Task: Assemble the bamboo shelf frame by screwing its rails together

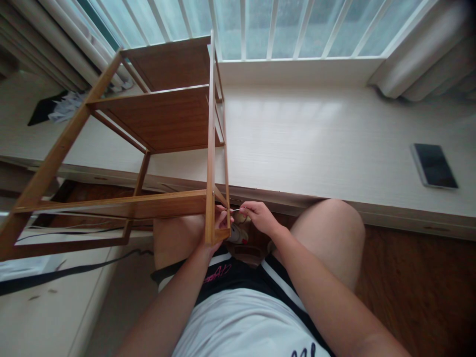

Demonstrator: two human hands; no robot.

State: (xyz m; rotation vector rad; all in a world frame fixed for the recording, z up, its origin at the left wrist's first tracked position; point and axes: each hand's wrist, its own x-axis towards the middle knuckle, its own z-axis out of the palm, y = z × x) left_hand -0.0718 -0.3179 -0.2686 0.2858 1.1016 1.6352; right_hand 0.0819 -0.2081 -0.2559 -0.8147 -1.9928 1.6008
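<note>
A brown wooden shelf rack (163, 119) lies tipped on its side, its top resting on the white window ledge (316, 134) and its near end over my lap. My left hand (220, 224) is wrapped round the near corner post of the rack. My right hand (260, 217) is closed in a pinch on a thin metal tool (235, 210), its tip pointing at that corner joint. Both hands sit close together above my knees. What the tool's tip touches is too small to make out.
A dark phone (434, 165) lies on the ledge at the right. White curtains (420, 54) hang at both sides of the barred window. Crumpled paper and a dark item (63, 110) lie at the ledge's far left. A black cable (74, 270) runs over the white surface at lower left.
</note>
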